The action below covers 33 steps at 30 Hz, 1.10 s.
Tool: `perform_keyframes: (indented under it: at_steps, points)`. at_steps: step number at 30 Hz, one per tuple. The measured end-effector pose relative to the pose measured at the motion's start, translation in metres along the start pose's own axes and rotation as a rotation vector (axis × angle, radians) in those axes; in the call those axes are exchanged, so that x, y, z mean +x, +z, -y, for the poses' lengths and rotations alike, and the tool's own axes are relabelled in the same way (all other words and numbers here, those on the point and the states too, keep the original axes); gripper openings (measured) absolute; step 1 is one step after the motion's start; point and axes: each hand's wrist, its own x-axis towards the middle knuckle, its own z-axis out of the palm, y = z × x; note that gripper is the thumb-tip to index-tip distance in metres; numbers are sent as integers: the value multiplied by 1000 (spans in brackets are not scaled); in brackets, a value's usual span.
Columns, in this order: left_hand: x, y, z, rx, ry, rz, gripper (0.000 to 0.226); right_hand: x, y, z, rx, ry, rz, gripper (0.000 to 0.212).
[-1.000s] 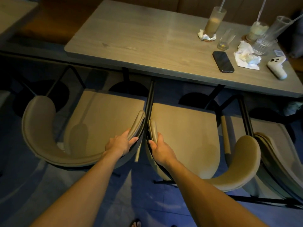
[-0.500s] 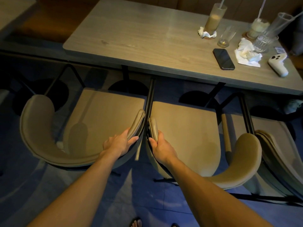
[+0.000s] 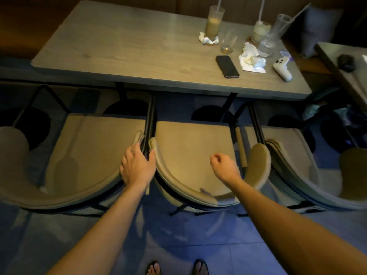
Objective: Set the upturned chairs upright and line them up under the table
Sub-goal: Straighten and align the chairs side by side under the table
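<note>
Left hand [image 3: 138, 165] hooks over the backrest tip of the left chair [image 3: 95, 147], thumb on the middle chair [image 3: 190, 151], right hand [image 3: 224, 167] loosely curled, empty, above that seat; I judge both and the 3rd chair [image 3: 294, 155] upright at the near side of the table [image 3: 139, 46], lining-up in hand, next an even push under it.

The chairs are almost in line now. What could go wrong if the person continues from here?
1. The left hand grips the left chair with fingertips in the narrow gap beside the middle chair; closing that gap may pinch them.
2. A chair bumping the table could perhaps shake the tall glass and spill it.
</note>
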Motion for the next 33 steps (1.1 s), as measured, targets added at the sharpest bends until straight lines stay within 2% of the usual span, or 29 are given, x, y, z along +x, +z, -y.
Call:
perform_keyframes:
  at_steps: [2,4,6,8,10,11,13,15,16,18,20,22,25,29,33]
  points:
    - [-9,13,-19,11,20,66,69,5,-45,-30,-136,39,-258,34]
    - [-14,25,-28,41,-2,144,74,15,-82,-61,-204,105,-392,37]
    - [-24,36,-30,138,21,135,80,25,-108,-90,-277,216,-373,45]
    - [-37,48,-35,290,89,43,80,36,-128,-117,-286,331,-330,52]
    - [-49,63,-50,428,200,18,66,45,-144,-140,-301,368,-299,59]
    - [-53,73,-60,449,260,78,57,50,-150,-150,-323,359,-284,62]
    - [-61,95,-83,302,329,357,50,60,-156,-166,-349,346,-221,68]
    - [-77,112,-105,80,353,772,58,68,-156,-180,-333,378,-107,74]
    - [-87,117,-115,59,390,937,65,70,-154,-185,-323,399,-55,74]
    - [-98,125,-123,120,440,1090,77,70,-150,-195,-338,394,-23,57]
    - [-97,130,-123,152,414,1096,85,67,-148,-201,-393,337,-61,33]
    - [-92,131,-121,165,393,1088,83,64,-151,-201,-439,298,-86,26]
    - [-91,131,-120,196,395,1110,82,70,-156,-198,-482,278,-56,29]
    - [-92,130,-117,213,403,1100,91,73,-164,-200,-527,241,17,31]
    - [-92,129,-119,222,403,1109,85,70,-167,-206,-563,226,44,31]
